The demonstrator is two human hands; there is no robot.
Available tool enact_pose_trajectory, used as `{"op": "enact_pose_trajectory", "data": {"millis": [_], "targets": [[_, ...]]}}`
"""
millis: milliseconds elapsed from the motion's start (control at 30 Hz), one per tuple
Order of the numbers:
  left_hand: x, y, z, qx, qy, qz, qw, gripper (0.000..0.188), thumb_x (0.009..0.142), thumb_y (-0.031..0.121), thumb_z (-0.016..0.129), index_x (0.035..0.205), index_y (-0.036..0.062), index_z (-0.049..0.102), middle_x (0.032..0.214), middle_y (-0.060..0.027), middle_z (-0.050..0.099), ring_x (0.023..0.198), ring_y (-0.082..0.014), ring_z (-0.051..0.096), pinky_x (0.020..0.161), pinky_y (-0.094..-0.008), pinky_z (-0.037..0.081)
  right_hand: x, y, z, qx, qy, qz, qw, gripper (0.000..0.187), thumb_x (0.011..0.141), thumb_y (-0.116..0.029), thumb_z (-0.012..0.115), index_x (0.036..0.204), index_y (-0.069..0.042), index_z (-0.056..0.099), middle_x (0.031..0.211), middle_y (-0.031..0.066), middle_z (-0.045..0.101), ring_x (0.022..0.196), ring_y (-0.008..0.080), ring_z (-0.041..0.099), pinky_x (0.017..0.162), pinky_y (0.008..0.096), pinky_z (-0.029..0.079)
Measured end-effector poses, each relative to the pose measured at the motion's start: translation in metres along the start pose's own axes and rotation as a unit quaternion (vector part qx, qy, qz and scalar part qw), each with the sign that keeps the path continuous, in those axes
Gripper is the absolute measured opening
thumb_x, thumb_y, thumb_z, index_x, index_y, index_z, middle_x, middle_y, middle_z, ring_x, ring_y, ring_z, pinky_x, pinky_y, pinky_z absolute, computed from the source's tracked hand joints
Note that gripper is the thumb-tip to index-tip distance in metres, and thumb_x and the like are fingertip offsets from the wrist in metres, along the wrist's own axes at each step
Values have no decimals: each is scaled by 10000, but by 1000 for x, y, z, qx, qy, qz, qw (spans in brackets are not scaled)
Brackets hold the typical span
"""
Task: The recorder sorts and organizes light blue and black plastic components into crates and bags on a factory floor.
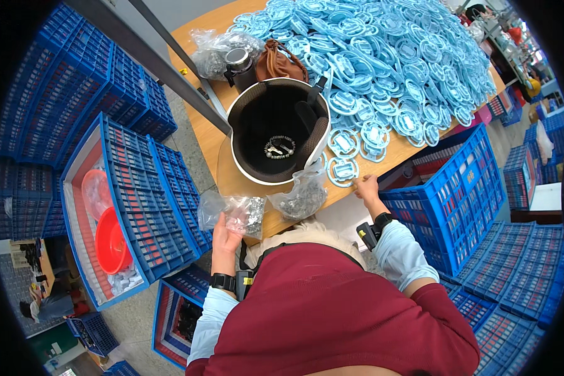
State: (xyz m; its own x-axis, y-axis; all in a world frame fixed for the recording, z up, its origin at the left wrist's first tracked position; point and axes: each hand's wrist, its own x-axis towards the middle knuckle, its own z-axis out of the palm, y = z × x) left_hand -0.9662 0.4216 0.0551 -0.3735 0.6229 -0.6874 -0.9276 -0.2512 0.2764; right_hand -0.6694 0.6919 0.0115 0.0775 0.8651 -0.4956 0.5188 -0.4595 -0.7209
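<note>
My left hand (225, 239) is closed on the edge of a clear plastic bag (249, 216) of small metal parts at the table's near edge. My right hand (368, 190) has its fingers curled at the rim of a light-blue plastic ring-shaped piece (343, 172) lying at the front of the table. Farther back rises a large heap of similar light-blue pieces (388, 62). Between my hands, a second bag of small metal parts (302, 193) leans beside a white-rimmed helmet-like shell (276, 128), which holds a coiled metal band (279, 146).
Behind the shell are a dark flask (239, 69), a brown pouch (282, 61) and another clear bag (222, 53). A metal post (163, 69) crosses the table's left side. Blue crates stand at right (451, 194) and left (138, 194), with a red bowl (111, 239) at left.
</note>
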Motion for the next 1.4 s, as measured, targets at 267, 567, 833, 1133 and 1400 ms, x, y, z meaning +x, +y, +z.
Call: {"op": "enact_pose_trajectory", "data": {"millis": [267,567,833,1133,1400], "targets": [[-25,1,21,82,-80,-41,993,388,896,285,325,1129,-20,374,1124,-183,465,1023,-319,471,875,-430,390,6,7,1,-28,-31,-187,981,307,646,-148,641,874,-2,496,629,50,523,582,143,510,560,268,416],[-35,-1,28,237,-84,-57,966,375,897,273,334,1154,2,373,1120,-141,477,1004,-266,495,851,-401,420,1,7,-3,2,-67,-136,988,227,704,-120,595,871,-11,485,652,25,499,516,90,488,441,218,401],[-20,-3,16,153,-100,-112,977,428,888,324,334,1152,-11,372,1106,-202,467,1014,-318,478,871,-424,394,-17,-6,-5,-8,-150,-123,981,216,717,-136,568,878,-13,494,689,30,512,515,93,504,453,208,411],[-11,-7,3,124,-83,-105,983,439,871,326,390,1146,-15,374,1091,-187,471,1021,-306,469,897,-424,369,-17,-2,-2,0,-194,-114,974,183,728,-142,559,863,-28,511,660,16,520,524,86,512,466,207,416],[-8,-9,-6,466,-1,84,881,332,833,250,497,1062,10,491,990,-47,537,944,-152,496,813,-277,381,-20,-2,-4,17,-189,-93,977,141,704,-103,576,802,-10,537,621,24,512,486,99,508,434,216,420]]}}
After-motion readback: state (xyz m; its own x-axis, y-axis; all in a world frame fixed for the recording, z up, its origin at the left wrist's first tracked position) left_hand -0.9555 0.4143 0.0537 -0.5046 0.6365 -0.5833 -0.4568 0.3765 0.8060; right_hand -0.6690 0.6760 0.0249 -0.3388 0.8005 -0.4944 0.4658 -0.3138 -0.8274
